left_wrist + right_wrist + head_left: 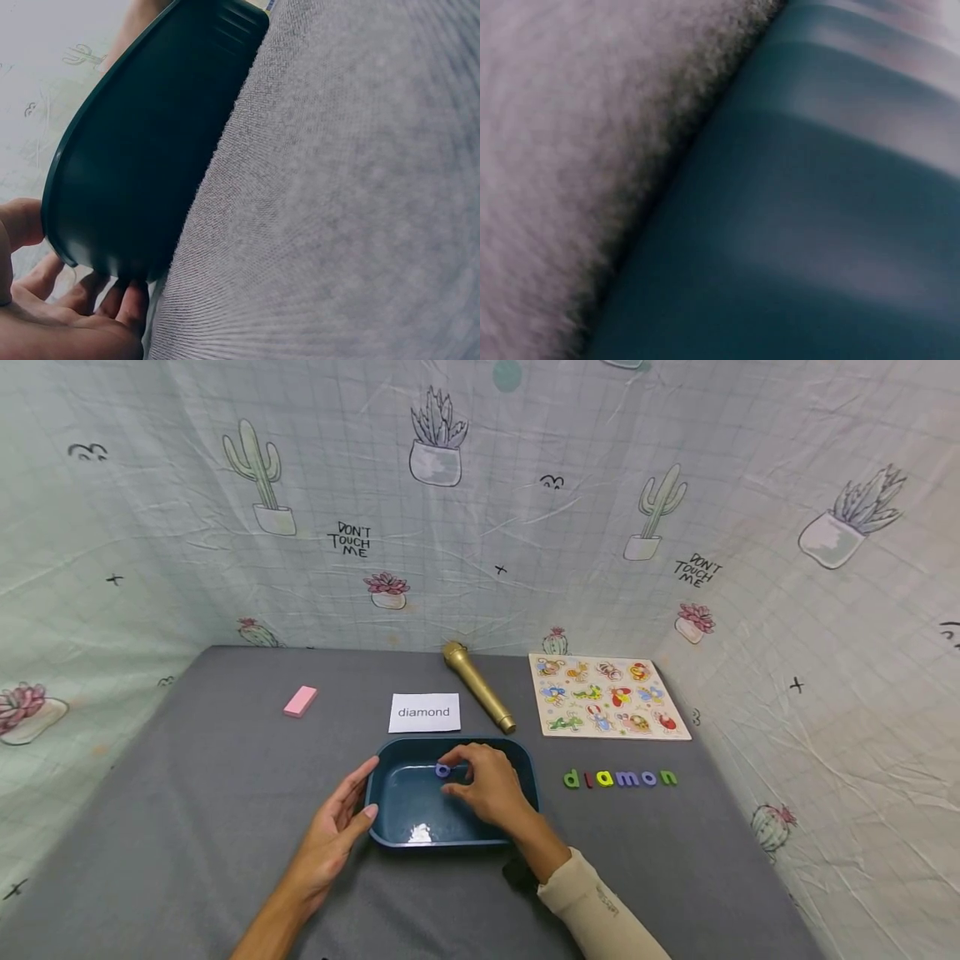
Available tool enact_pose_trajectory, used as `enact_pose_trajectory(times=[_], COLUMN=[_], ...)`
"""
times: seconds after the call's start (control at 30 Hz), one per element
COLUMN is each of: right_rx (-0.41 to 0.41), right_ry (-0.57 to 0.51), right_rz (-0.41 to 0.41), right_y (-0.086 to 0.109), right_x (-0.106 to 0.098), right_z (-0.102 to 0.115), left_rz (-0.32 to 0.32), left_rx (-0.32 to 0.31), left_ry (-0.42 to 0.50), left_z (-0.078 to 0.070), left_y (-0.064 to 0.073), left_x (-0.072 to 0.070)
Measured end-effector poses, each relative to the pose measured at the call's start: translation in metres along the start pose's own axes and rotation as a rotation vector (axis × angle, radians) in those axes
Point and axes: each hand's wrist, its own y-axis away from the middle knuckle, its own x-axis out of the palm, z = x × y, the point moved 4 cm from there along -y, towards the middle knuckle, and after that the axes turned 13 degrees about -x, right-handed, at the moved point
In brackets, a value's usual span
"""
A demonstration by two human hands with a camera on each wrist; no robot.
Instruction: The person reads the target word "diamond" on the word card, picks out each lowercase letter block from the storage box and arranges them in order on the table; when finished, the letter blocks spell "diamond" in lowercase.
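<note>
A dark blue rectangular tray [405, 835] lies on the grey cloth. My left hand [330, 839] rests on its left end, fingertips and thumb touching the outer wall and rim; the left wrist view shows the fingers against the tray's side [127, 202]. Over the inside of the tray reaches my right hand [487, 781], its thumb and forefinger apart. Just below the forefinger's tip is a small purple letter [442, 771] with a round loop; whether they touch, I cannot tell. The right wrist view shows only the tray's outer wall [795, 210], blurred.
Coloured letters [626, 779] spelling "diamon" stand in a row right of the tray. Behind it lie a white card [424, 713] reading "diamond" and a gold microphone [480, 687]. A wooden insect puzzle board [611, 697] is back right, a pink block [301, 702] back left.
</note>
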Motion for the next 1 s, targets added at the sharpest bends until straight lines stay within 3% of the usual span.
enact_pose_trajectory(times=[0.3, 0.53, 1.0], right_rx=[0.013, -0.042, -0.023], right_ry=[0.045, 0.040, 0.131], right_rz=[0.099, 0.091, 0.170], right_y=[-0.0025, -0.0029, -0.0013], right_x=[0.0067, 0.0070, 0.0107], right_z=[-0.0022, -0.0020, -0.0010], left_rz=[-0.013, -0.020, -0.014], left_rx=[-0.032, -0.052, -0.058], left_ry=[-0.010, -0.020, -0.016], left_z=[-0.0005, -0.0009, -0.0021], left_y=[0.0014, 0.0024, 0.0027], left_x=[-0.0006, -0.0005, 0.0005])
